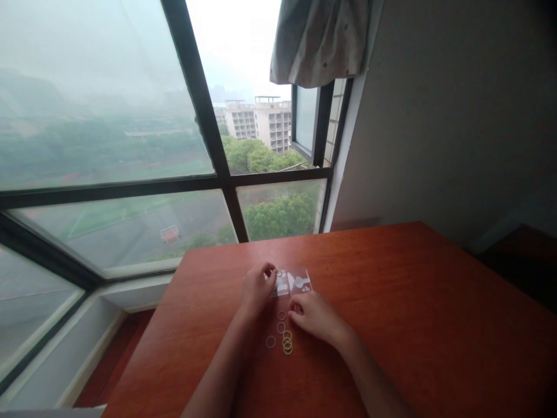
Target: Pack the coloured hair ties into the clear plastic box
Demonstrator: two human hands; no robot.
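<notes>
A small clear plastic packet (295, 281) with white print lies on the reddish-brown wooden table (413, 302). My left hand (257, 288) pinches the packet's left edge, and a small ring sits at its fingertips. My right hand (314, 314) rests with curled fingers just below the packet, its fingertips near the packet's lower edge. What they hold, if anything, is too small to see. Several small rubber bands (284, 340), yellow and pale, lie loose on the table between my forearms.
The table stands against a large window with dark frames (217, 174) on the left and a grey wall (456, 128) on the right. A curtain (319, 40) hangs bunched above. The table's left edge drops to a window ledge (87, 342).
</notes>
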